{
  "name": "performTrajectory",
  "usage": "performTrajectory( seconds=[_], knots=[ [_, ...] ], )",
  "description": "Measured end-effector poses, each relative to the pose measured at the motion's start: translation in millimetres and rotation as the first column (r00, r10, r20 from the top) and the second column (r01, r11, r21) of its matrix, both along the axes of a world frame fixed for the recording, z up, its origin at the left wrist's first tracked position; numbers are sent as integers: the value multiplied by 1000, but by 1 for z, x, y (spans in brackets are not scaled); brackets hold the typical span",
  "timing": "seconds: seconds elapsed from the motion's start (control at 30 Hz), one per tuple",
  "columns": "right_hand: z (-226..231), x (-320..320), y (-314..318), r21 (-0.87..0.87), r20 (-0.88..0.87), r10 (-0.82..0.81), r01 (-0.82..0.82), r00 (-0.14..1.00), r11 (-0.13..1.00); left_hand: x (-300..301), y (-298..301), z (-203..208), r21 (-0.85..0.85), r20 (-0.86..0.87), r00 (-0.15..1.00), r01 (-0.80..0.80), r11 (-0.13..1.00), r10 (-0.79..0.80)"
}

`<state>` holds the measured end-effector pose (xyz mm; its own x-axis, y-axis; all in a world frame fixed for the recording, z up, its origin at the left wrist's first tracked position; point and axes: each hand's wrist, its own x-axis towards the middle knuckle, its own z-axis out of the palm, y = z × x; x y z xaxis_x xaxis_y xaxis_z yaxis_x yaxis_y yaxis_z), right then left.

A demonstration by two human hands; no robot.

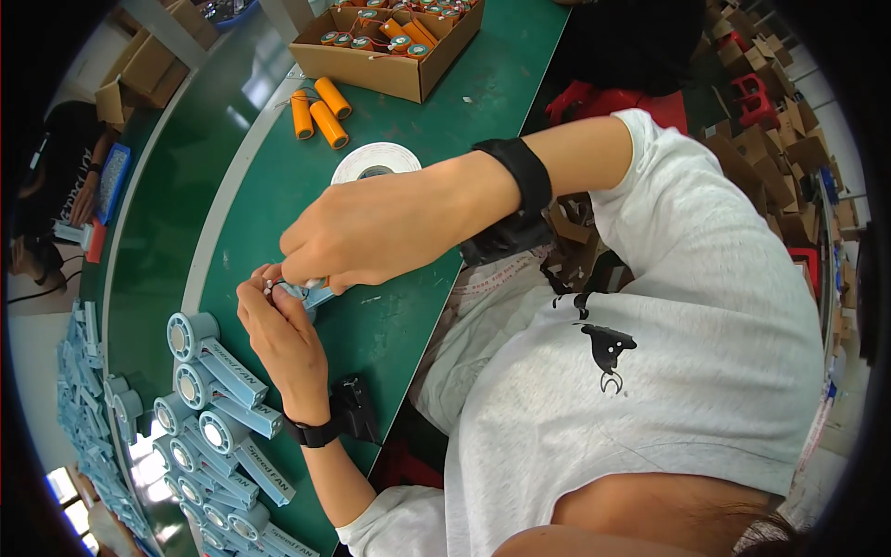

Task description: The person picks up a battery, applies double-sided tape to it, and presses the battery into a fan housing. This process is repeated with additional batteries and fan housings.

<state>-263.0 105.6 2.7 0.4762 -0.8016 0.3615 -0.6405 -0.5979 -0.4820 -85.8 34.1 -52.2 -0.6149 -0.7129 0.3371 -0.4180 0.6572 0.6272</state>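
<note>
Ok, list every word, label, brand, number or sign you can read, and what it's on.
Light blue fans: dark lettering along handles, legible on several; wording not copied here.
Co-worker's dark shirt: pale lettering, too blurred to read.
White strip beside the table: red print, too small to read.
Held light blue piece: no readable text.

Open tabletop [255, 200], flanked by batteries [328, 124], fans [232, 374]
</note>
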Motion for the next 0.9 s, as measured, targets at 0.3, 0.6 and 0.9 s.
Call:
performTrajectory(
  seconds=[0.3,0.6,0.9],
  knots=[
    [-5,0,23,-41,-163,-133,128,978,991,-4,0,-2,-56,28,1000,-2,998,3],
    [-9,-10,27,97,-146,-244,259,959,961,-6,0,0,40,-69,997,28,999,-25],
    [-5,-4,-15,115,-233,68,-42,970,993,-3,0,0,4,12,1000,-6,1000,6]
  ],
)
